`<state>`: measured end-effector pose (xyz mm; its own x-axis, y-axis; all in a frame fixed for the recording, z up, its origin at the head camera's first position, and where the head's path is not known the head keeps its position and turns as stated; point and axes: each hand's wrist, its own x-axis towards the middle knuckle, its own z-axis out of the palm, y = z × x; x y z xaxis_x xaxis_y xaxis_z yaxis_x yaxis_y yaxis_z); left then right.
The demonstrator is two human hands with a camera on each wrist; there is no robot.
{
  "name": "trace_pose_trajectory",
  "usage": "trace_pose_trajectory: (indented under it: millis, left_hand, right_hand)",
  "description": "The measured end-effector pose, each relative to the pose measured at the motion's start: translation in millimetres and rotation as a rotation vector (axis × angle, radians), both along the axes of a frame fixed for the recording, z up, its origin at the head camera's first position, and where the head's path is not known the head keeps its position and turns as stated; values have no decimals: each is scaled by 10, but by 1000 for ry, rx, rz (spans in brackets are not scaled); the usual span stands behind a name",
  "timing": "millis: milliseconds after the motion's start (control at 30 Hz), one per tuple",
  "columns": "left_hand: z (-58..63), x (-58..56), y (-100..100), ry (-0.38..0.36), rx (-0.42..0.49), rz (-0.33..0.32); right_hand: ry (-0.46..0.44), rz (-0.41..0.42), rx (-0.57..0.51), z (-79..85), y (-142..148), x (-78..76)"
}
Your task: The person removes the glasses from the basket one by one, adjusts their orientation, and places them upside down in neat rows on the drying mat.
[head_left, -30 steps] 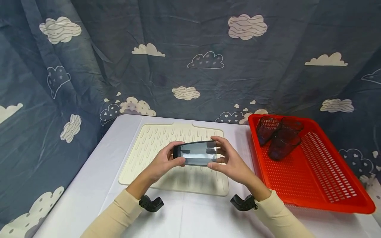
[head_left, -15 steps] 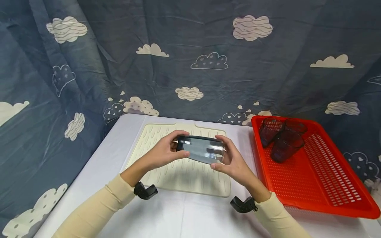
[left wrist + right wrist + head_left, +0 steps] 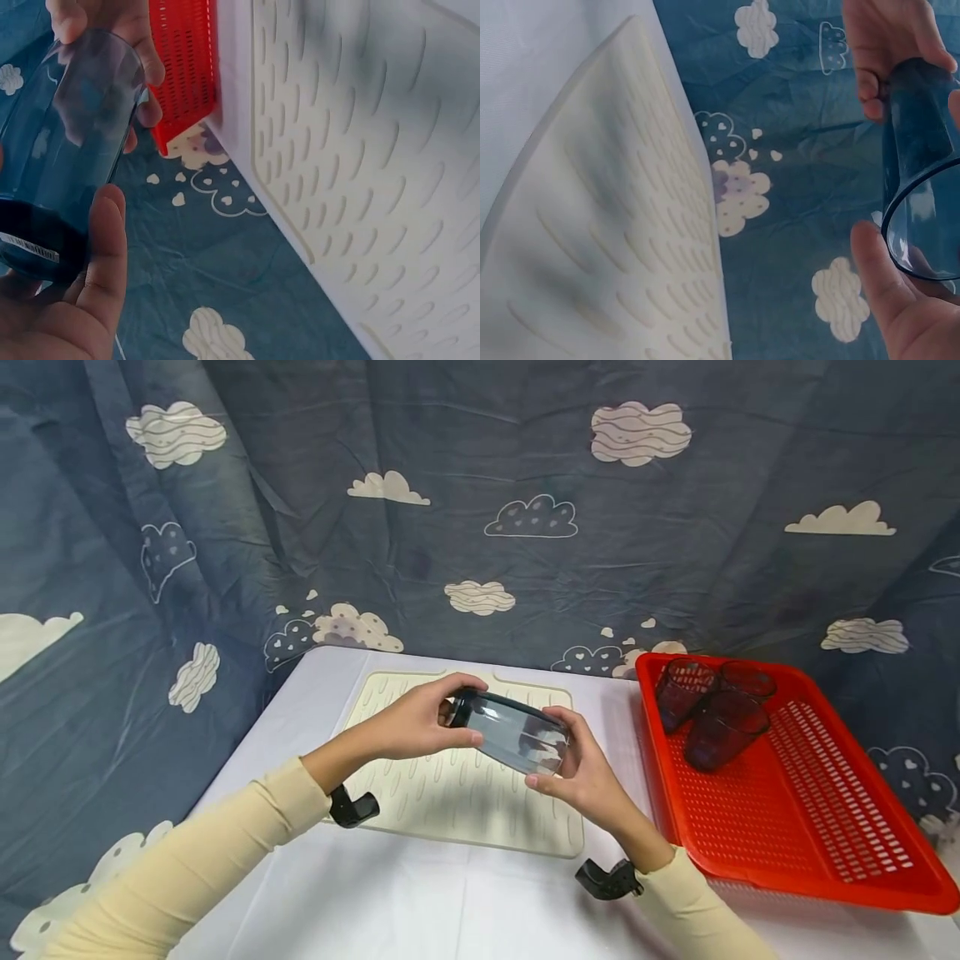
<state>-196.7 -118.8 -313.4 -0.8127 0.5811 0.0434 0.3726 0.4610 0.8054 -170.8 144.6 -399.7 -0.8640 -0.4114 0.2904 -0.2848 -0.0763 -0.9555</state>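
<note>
Glass [image 3: 517, 732] tilted, base [image 3: 461, 707] swung from 9 to 10 o'clock. Left hand [image 3: 416, 720], right hand [image 3: 585, 772]: fingers [image 3: 564, 716] clamped on it.

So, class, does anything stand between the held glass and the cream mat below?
Nothing visible does: the left hand and right hand hold the glass above the mat; the other glasses sit aside in the red basket.
</note>
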Motion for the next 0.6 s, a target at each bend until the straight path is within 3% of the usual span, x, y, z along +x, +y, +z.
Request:
trace_pose_trajectory:
  millis: [167,333,600]
  left_hand:
    - [90,-20,-2,63,-61,1]
    - [166,-70,-15,78,-104,-18]
    - [400,-143,4,141,-213,-44]
  right_hand:
    - [37,-45,22,2,-22,8]
    - [85,-99,77,-15,-66,10]
    - [123,-162,112,35,-117,-13]
